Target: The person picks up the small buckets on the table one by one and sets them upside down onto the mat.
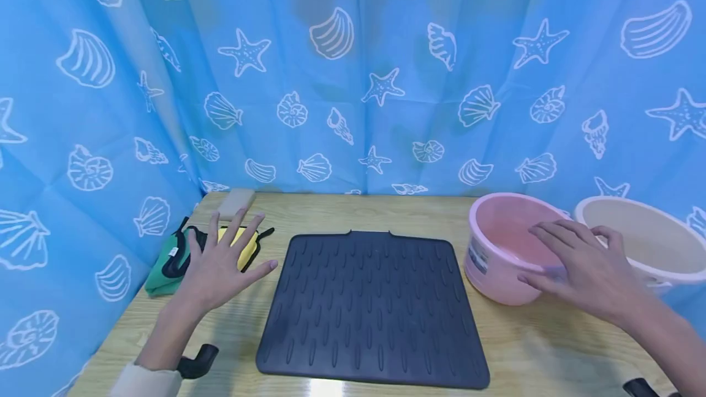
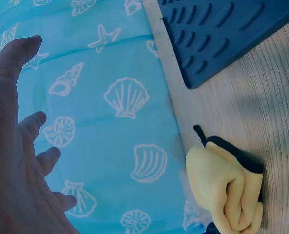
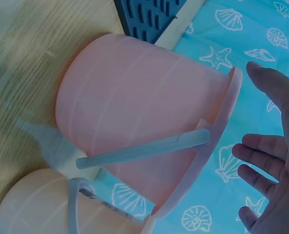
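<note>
While the left hand (image 1: 217, 271), fingers spread wide, hovers by the yellow cloth (image 2: 205, 175) near the table (image 1: 430, 210)'s left edge, the right hand (image 1: 587, 271), fingers loosely parted, hangs at the pink bucket (image 1: 507, 287) near the far edge.

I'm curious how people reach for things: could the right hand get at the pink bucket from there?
Likely yes: the right hand hovers open close to the pink bucket, with nothing visible between them. The other bucket stands alongside but doesn't seem in the way.
</note>
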`<state>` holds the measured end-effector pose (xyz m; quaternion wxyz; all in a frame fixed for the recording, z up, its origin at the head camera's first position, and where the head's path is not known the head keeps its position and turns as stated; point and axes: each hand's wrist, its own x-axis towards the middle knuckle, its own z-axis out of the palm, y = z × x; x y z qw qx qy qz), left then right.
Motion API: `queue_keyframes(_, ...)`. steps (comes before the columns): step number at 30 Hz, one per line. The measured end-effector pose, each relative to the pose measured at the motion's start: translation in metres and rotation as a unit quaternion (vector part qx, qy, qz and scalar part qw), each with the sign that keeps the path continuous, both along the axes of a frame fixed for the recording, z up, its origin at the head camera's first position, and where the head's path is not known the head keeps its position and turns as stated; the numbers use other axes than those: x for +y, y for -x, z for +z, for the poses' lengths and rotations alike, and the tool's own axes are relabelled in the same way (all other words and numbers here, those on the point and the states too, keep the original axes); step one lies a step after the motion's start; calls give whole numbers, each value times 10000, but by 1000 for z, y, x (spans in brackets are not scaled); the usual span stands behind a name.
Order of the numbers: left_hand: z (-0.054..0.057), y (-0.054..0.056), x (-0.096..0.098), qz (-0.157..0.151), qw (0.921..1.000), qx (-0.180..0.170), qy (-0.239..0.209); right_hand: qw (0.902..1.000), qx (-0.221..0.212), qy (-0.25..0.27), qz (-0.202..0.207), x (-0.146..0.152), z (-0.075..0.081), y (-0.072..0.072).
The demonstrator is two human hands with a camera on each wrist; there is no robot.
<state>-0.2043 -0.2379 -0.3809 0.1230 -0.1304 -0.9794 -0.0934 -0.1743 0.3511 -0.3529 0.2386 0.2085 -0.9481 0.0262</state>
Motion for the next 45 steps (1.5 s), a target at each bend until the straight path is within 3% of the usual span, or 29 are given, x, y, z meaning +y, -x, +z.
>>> queue_keyframes(5,-5,4,8,-179,9993,57,-313,9998,72,5,168,0,-2,0)
queue_keyframes(9,-13,6,12,-201,9983,-110,-527,9995,155,-41,260,0,-5,2)
queue_keyframes(13,-22,5,16,-168,9985,-204,-475,9990,257,-107,350,0,-10,3)
queue_keyframes(27,-49,8,28,-333,9983,16,-472,9980,318,-60,541,-1,-18,4)
queue_keyframes(45,-63,12,39,-451,9964,-9,-715,9877,1010,4,1195,-7,-27,11)
